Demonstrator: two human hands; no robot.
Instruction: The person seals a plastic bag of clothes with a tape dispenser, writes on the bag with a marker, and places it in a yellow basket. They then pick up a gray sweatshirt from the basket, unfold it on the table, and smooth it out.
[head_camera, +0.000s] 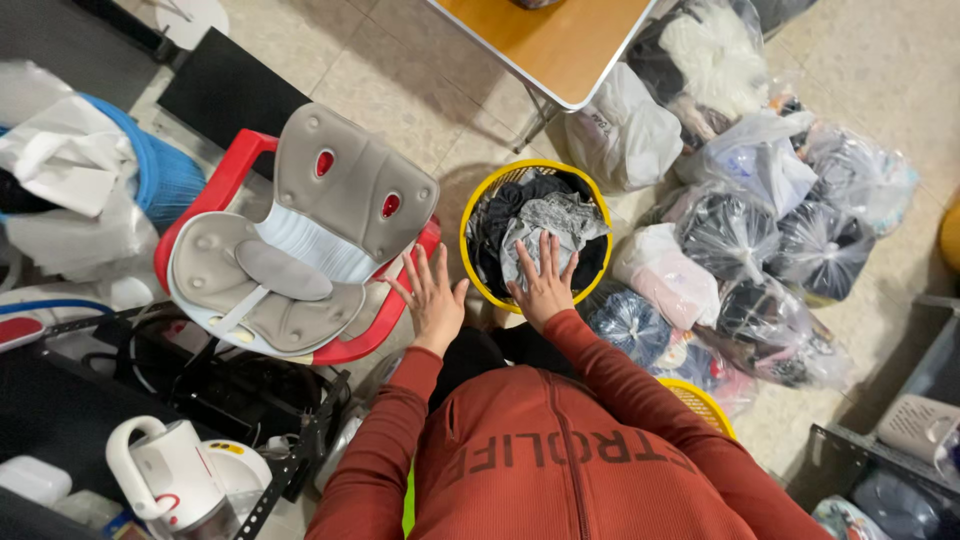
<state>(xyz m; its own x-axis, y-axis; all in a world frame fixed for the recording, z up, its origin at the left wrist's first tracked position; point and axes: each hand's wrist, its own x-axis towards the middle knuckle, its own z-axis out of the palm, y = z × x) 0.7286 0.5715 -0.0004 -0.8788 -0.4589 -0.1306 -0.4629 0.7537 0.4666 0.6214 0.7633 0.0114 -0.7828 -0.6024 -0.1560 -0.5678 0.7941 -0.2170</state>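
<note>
Head view: right hand (545, 282) lies flat, fingers spread, palm down on a grey garment (553, 225) inside the yellow basket (478, 205). Left hand (432, 298) hovers open, fingers spread, gripping nothing, just left of the basket rim and beside the red-framed grey seat (300, 240). Dark clothes beneath the grey garment are hard to separate. Bagged clothing (745, 230) right of the right hand is indistinct through plastic.

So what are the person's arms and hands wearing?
Both arms are covered in long, rust-red ribbed sleeves that end at the wrists and belong to a matching top with pale lettering across it. The left hand and right hand are bare: no gloves, rings or watch show.
</note>
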